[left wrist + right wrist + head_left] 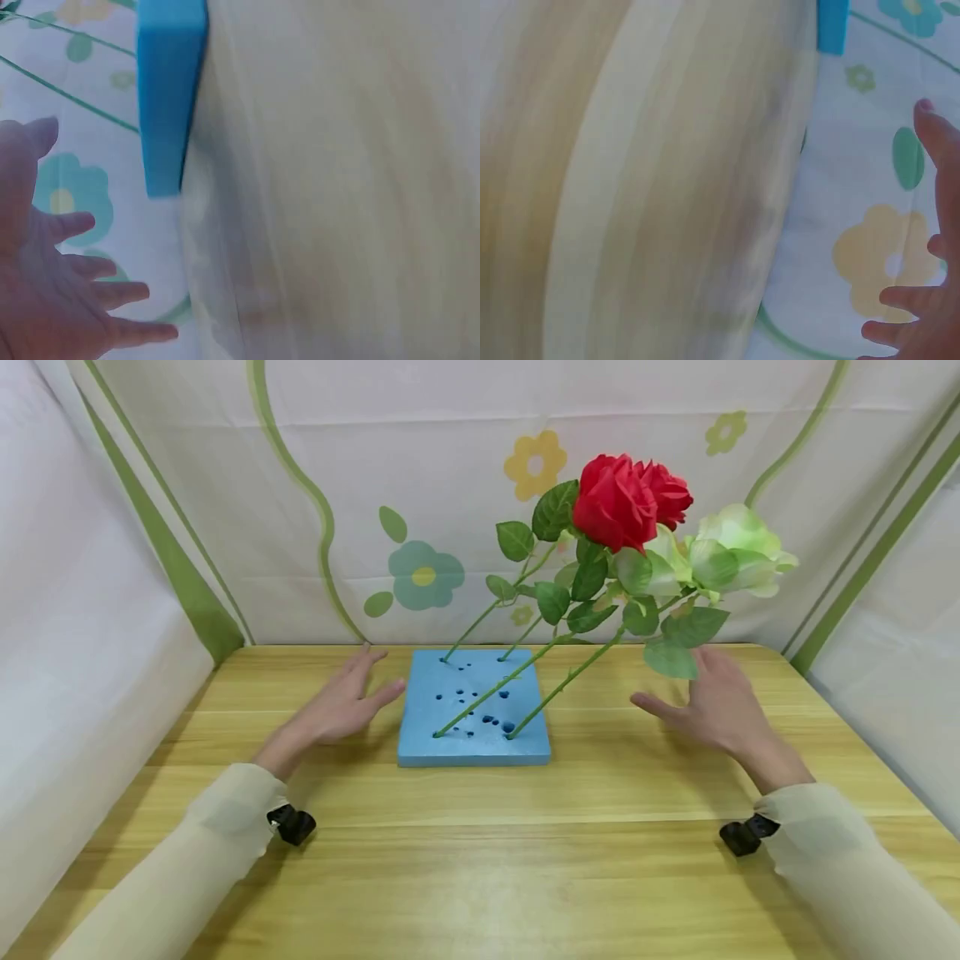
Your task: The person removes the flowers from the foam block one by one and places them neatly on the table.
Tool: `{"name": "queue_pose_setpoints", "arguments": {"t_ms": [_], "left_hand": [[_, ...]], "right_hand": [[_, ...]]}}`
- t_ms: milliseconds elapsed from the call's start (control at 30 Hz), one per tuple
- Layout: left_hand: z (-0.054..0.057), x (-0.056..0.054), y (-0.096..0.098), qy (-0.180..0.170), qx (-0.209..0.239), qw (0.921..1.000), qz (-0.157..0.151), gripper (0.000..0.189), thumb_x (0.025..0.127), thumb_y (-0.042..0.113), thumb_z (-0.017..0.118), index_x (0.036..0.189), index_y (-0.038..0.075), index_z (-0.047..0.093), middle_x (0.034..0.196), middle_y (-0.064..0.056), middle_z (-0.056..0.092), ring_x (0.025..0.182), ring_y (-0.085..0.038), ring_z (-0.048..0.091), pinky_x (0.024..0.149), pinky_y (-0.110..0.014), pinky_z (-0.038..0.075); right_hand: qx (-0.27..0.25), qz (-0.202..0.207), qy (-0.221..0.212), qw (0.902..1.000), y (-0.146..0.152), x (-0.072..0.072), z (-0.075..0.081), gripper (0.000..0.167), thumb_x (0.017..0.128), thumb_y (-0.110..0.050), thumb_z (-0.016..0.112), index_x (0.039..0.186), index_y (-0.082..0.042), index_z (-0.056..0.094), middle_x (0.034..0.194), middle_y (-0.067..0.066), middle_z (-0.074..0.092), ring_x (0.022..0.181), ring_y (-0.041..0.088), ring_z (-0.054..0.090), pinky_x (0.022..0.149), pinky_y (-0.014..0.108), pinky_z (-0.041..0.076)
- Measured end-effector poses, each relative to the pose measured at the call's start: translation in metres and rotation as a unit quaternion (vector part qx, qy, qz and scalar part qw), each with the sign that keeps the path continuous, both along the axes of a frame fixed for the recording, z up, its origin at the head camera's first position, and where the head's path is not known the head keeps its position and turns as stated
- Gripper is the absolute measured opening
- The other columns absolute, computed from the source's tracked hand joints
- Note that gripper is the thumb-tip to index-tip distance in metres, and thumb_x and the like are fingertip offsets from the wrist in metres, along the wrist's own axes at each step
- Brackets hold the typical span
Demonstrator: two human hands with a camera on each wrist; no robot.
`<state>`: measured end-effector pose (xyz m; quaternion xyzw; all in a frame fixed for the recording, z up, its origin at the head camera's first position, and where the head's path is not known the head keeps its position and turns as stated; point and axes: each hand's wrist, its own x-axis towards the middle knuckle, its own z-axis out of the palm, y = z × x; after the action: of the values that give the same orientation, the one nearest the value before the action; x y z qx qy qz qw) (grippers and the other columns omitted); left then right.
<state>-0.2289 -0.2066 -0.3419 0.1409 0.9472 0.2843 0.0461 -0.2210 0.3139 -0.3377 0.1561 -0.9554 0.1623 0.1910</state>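
A flat blue block (pixel 480 753) with several holes lies on the table. Artificial roses stand in its holes on thin green stems that lean to the right: red roses (pixel 617 503) and pale green-white roses (pixel 738 552). To the left of the block is my left hand (pixel 337 702), its fingers spread and apart from the block; the left wrist view shows this hand (pixel 60 277) beside the blue edge. My right hand (pixel 716 702) is off to the right, under the leaves, thumb extended and nothing in its grasp. Leaves partly cover its fingertips in the head view.
The wooden table (pixel 480 868) reaches back to a white curtain (pixel 450 460) printed with flowers. More white fabric (pixel 82 610) hangs at the left and right sides. A small black camera (pixel 292 824) is strapped to each wrist. The flower heads overhang the table's right half.
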Motion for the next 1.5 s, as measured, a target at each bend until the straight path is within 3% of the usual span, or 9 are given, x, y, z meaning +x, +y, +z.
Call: {"name": "queue_pose_setpoints", "arguments": {"t_ms": [133,233,433,667,767,933,1100,1300,1500], "left_hand": [[0.002,0.003,0.011,-0.031,0.076,0.9966,0.004,0.081,0.11,0.061,0.042,0.171,0.013,0.019,0.179,-0.018,0.014,0.164,-0.046,0.018,0.129,-0.069,0.021],[0.003,0.005,0.019,-0.066,0.128,0.9894,0.019,0.077,0.11,0.06,0.044,0.171,0.018,0.019,0.178,-0.016,0.021,0.163,-0.043,0.025,0.127,-0.066,0.028],[0.001,0.005,0.032,-0.109,0.201,0.9728,0.04,0.076,0.111,0.054,0.047,0.171,0.016,0.019,0.18,-0.011,0.013,0.163,-0.042,0.026,0.129,-0.063,0.028],[-0.005,0.003,0.047,-0.142,0.241,0.9561,0.087,0.076,0.11,0.049,0.054,0.171,0.021,0.019,0.181,-0.007,0.008,0.165,-0.037,0.022,0.132,-0.061,0.022],[-0.008,0.002,0.052,-0.156,0.252,0.9493,0.106,0.073,0.11,0.043,0.056,0.171,0.023,0.021,0.181,-0.005,0.008,0.166,-0.035,0.021,0.133,-0.06,0.02],[-0.01,-0.001,0.057,-0.164,0.264,0.9436,0.115,0.072,0.11,0.037,0.057,0.171,0.024,0.021,0.181,-0.004,0.008,0.166,-0.035,0.019,0.134,-0.058,0.018],[-0.015,-0.006,0.057,-0.174,0.277,0.9383,0.111,0.074,0.111,0.029,0.057,0.172,0.021,0.016,0.181,-0.005,0.009,0.167,-0.033,0.014,0.135,-0.056,0.013],[-0.02,-0.006,0.054,-0.176,0.27,0.9415,0.1,0.076,0.11,0.016,0.056,0.172,0.015,0.012,0.18,-0.01,0.011,0.168,-0.032,0.011,0.136,-0.051,0.014],[-0.023,-0.007,0.053,-0.168,0.259,0.9464,0.095,0.076,0.11,0.011,0.055,0.172,0.014,0.011,0.18,-0.013,0.014,0.167,-0.034,0.013,0.136,-0.051,0.016]], "right_hand": [[-0.051,0.052,0.037,0.9967,-0.016,0.001,0.003,0.089,0.081,-0.037,0.094,0.157,-0.024,0.049,0.149,0.013,0.062,0.133,0.043,0.059,0.101,0.064,0.048],[-0.082,0.074,0.03,0.9934,-0.026,0.005,0.005,0.095,0.081,-0.031,0.094,0.161,-0.026,0.043,0.154,0.011,0.058,0.14,0.04,0.056,0.105,0.063,0.048],[-0.131,0.071,-0.082,0.9854,-0.049,0.015,0.012,0.107,0.093,-0.034,0.084,0.172,-0.032,0.012,0.178,0.009,0.022,0.162,0.041,0.025,0.122,0.07,0.03],[-0.212,0.063,-0.229,0.948,-0.075,0.025,0.022,0.105,0.099,-0.042,0.075,0.173,-0.028,0.003,0.173,0.018,0.03,0.155,0.05,0.037,0.12,0.072,0.034],[-0.249,0.075,-0.255,0.9314,-0.086,0.026,0.024,0.097,0.099,-0.042,0.075,0.172,-0.03,0.013,0.172,0.014,0.033,0.155,0.046,0.039,0.123,0.068,0.035],[-0.305,0.111,-0.262,0.9089,-0.102,0.023,0.023,0.06,0.1,-0.033,0.076,0.151,-0.015,0.049,0.168,0.006,0.041,0.149,0.041,0.048,0.117,0.063,0.045],[-0.333,0.126,-0.276,0.8925,-0.111,0.027,0.023,0.054,0.1,-0.024,0.076,0.15,-0.018,0.057,0.158,0.009,0.054,0.138,0.035,0.06,0.106,0.051,0.054],[-0.332,0.125,-0.261,0.8979,-0.12,0.031,0.021,0.037,0.1,-0.022,0.076,0.134,-0.008,0.07,0.141,0.012,0.068,0.123,0.026,0.068,0.097,0.033,0.057],[-0.343,0.12,-0.23,0.9027,-0.123,0.033,0.02,0.021,0.101,-0.02,0.075,0.105,0.0,0.077,0.127,0.011,0.076,0.107,0.016,0.072,0.086,0.028,0.056]]}}
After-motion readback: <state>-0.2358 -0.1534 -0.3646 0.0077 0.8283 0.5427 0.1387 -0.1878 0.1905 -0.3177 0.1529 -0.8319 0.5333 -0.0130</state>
